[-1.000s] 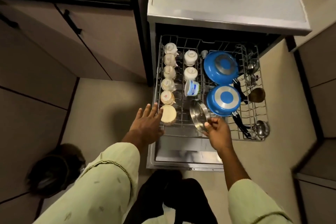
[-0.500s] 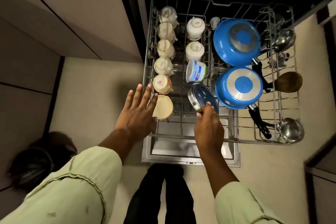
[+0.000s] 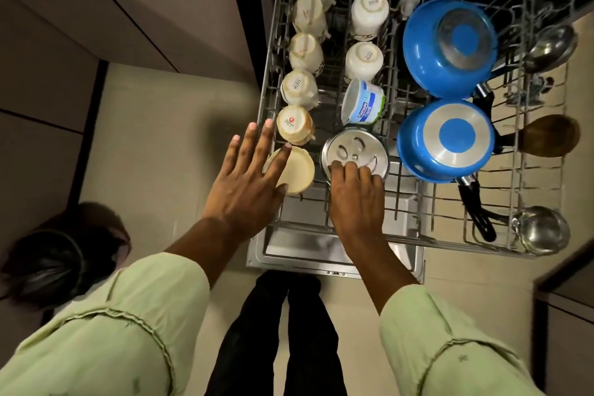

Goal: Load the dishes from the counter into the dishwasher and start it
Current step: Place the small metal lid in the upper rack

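Both our arms reach down over the dishwasher rack (image 3: 456, 243). Our left hand (image 3: 247, 183) lies flat, fingers straight and spread, touching the cream bowl (image 3: 299, 173) at its front left. Our right hand (image 3: 355, 196) curls its fingers on the steel lid (image 3: 353, 148), front middle.

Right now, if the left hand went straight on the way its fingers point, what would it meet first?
The left hand overlaps the cream bowl, so that comes first. Further on is the upturned cup with the red logo. The hand may be above both; depth is unclear.
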Demonstrator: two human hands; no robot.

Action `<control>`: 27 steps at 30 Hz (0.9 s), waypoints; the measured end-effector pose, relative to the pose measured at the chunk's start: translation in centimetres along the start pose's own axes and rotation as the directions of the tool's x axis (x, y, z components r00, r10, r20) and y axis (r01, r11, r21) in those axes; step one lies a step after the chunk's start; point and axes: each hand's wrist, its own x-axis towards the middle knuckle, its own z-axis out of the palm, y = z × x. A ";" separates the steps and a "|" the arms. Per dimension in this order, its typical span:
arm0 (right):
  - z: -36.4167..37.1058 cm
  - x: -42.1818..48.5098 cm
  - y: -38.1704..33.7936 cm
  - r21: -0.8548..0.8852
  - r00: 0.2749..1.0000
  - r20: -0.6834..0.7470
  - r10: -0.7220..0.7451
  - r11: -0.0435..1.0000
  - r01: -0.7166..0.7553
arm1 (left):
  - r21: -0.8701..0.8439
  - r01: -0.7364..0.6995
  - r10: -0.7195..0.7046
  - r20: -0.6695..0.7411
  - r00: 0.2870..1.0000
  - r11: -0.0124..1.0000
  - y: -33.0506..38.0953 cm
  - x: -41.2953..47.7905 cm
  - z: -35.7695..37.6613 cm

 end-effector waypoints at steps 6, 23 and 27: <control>1.0 0.7 0.1 0.072 0.991 0.076 0.110 0.991 -0.116 | -0.007 0.007 -0.007 -0.002 1.000 1.000 0.0 0.0 0.2; 1.4 2.4 1.5 0.136 0.978 0.181 0.102 0.983 -0.127 | -0.025 0.020 -0.021 -0.026 0.999 0.999 0.0 0.1 0.3; 1.1 2.0 1.7 0.160 0.981 0.160 0.105 0.978 -0.131 | -0.016 0.004 -0.005 -0.025 1.000 1.000 0.0 0.1 0.3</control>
